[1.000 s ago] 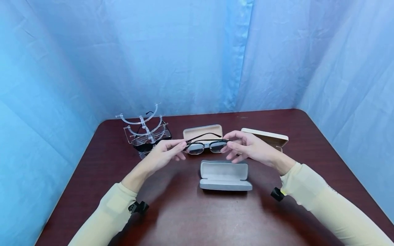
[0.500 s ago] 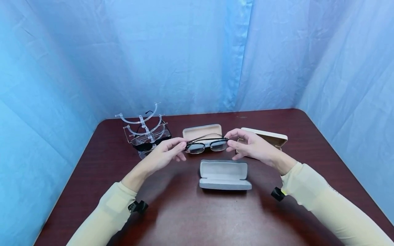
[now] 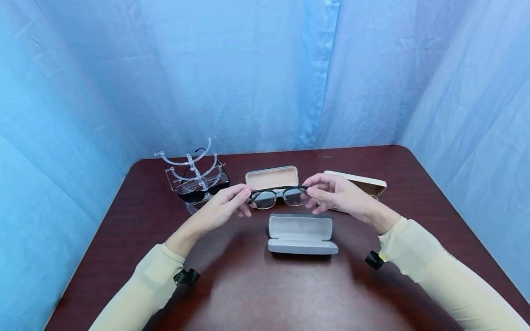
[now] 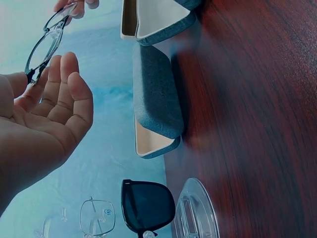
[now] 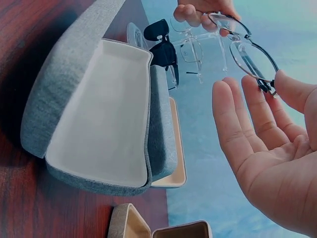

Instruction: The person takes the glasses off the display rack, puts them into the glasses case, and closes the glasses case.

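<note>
A pair of eyeglasses (image 3: 279, 193) with a dark browline and thin lower rims hangs in the air above the table, lenses toward me. My left hand (image 3: 225, 202) pinches its left corner between thumb and fingers. At the opposite corner my right hand (image 3: 337, 196) pinches it the same way, its other fingers spread. Through a lens in the right wrist view, a dark temple (image 5: 246, 62) lies across behind the frame. Just below and nearer to me sits an open grey glasses case (image 3: 301, 228) with a pale lining.
Behind the glasses stands an open case with peach lining (image 3: 272, 176). Another open case, white-edged (image 3: 360, 180), is partly behind my right hand. A clear display stand (image 3: 192, 166) at the left carries sunglasses (image 3: 193, 196) and thin-framed glasses (image 4: 97, 217). Blue curtains surround the table.
The temples, raised behind the lenses before, have gone down and no longer stick up above the frame. Both hands keep their places; the right fingers shifted slightly.
</note>
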`<state>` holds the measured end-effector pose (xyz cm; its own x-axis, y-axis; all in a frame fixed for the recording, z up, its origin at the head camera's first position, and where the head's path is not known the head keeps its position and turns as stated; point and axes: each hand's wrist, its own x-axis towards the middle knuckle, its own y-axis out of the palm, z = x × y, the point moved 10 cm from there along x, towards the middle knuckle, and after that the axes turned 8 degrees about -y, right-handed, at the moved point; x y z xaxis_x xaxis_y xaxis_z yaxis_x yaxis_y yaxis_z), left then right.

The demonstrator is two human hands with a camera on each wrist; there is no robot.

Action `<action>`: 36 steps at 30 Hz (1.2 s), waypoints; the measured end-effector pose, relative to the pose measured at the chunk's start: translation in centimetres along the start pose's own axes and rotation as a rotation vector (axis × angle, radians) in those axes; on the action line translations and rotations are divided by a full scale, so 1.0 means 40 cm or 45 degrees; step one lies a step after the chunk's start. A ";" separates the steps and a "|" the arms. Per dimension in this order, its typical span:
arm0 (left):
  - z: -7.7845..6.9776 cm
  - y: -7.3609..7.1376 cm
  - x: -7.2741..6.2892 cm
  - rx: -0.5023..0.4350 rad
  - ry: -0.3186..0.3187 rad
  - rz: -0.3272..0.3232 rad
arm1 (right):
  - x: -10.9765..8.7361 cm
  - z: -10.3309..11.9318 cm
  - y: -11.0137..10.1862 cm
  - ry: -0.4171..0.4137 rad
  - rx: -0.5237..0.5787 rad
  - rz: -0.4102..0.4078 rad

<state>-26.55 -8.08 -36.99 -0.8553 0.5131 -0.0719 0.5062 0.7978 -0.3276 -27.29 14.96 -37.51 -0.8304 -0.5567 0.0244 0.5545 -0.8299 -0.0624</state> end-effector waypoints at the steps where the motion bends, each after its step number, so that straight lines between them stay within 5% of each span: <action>1: -0.001 0.000 -0.001 0.003 0.002 0.001 | -0.001 0.001 0.000 0.003 0.001 0.003; 17: -0.013 0.025 0.004 -0.081 -0.071 0.100 | -0.028 0.009 -0.016 0.050 -0.042 -0.030; 27: -0.007 0.056 0.023 -0.033 -0.123 0.178 | -0.059 -0.005 -0.040 0.095 -0.068 -0.043; 36: 0.028 0.103 0.022 -0.009 -0.176 0.296 | -0.091 -0.031 -0.032 0.131 -0.123 0.092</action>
<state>-25.35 -4.70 -39.46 -0.7227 0.6352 -0.2723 0.6911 0.6661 -0.2804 -25.05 18.09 -38.75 -0.7927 -0.6036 -0.0857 0.6090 -0.7777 -0.1559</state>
